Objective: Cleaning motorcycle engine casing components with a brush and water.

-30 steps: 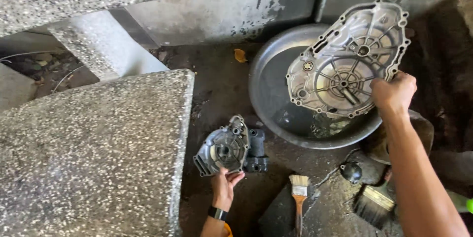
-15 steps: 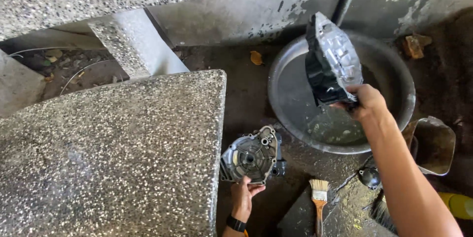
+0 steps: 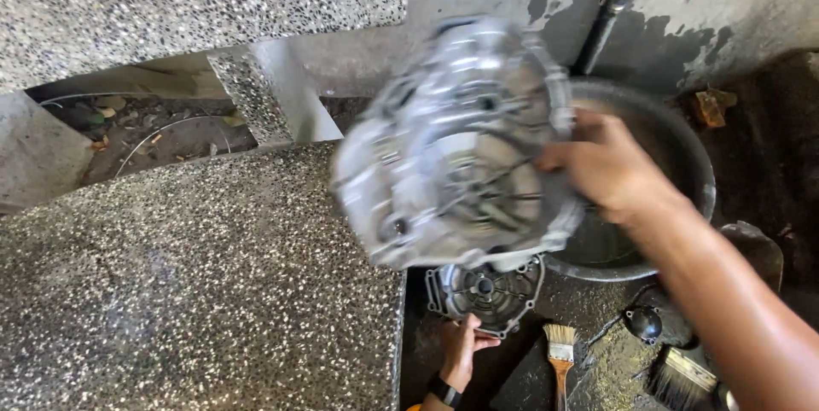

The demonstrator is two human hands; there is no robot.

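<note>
My right hand (image 3: 606,163) grips a large silver engine cover (image 3: 452,146) by its right rim and holds it in the air, blurred by motion, over the edge of the speckled stone slab (image 3: 188,283). Below it my left hand (image 3: 461,351), with a dark wristband, holds a smaller round engine cover (image 3: 486,287) on the wet ground beside the slab. A grey metal basin (image 3: 682,155) lies behind my right hand.
A paintbrush with a wooden handle (image 3: 560,355) lies on the wet floor, a wider dark brush (image 3: 678,377) to its right. A pipe (image 3: 610,10) runs up the stained wall. A second stone slab (image 3: 171,10) stands at the top left.
My right hand has swung the large cover out of the basin and leftward toward the slab, turning it face-on. My left hand stays on the small cover.
</note>
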